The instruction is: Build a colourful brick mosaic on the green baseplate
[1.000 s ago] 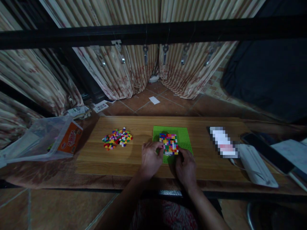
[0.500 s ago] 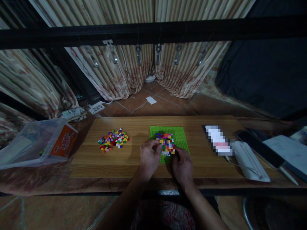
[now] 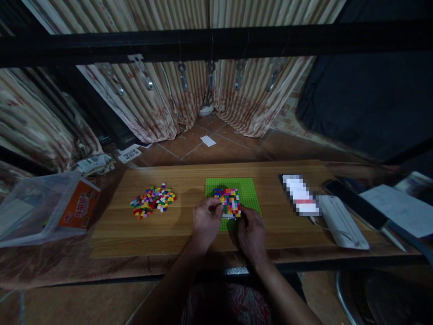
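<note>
A square panel of small multicoloured toy bricks (image 3: 228, 201) sits on or just over a green studded baseplate (image 3: 248, 187); whether it is pressed onto the studs I cannot tell. My left hand (image 3: 207, 220) is closed at the panel's left edge, thumb and fingers bent against it. At the lower right corner, my right hand (image 3: 252, 230) has its fingers curled in and gripping the edge. The fingertips are partly hidden. To the left of the hands lies a loose pile of small coloured bricks (image 3: 154, 200).
The wooden board (image 3: 182, 239) lies on a low table. A clear plastic box (image 3: 37, 225) with an orange label stands at the left. To the right lie a phone with a blurred screen (image 3: 301, 196), a white device with a cable (image 3: 343, 223), a dark phone (image 3: 355, 203) and papers (image 3: 399, 210).
The whole view has shifted a little, so everything on the board appears slightly further left. Both hands keep the same hold at the brick panel's edges.
</note>
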A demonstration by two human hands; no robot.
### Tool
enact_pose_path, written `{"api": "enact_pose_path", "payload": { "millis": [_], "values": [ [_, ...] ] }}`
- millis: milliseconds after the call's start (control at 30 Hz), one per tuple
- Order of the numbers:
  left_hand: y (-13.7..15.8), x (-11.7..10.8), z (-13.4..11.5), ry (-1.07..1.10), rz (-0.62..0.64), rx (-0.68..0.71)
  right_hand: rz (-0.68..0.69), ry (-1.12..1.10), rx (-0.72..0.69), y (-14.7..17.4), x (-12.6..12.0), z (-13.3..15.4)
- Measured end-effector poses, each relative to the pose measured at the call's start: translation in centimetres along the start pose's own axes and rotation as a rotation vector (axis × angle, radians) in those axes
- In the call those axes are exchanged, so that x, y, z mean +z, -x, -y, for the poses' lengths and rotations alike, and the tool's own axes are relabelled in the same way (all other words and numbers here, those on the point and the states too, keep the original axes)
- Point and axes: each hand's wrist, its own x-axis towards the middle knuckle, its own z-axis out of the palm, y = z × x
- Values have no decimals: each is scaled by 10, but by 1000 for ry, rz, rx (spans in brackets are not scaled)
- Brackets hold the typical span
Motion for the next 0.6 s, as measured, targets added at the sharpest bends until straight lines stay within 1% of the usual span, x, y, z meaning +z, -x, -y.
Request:
{"api": "enact_pose_path", "payload": {
  "millis": [200,467,600],
  "values": [
    [0,3,1,-2,-24,26,13,25,7,1,1,0],
    [0,-8,-7,23,59,-19,-11,16,-27,-2,2,-2],
    [-1,-15,-7,5,50,-49,-13,15,-29,-3,3,-2]
  ]
}}
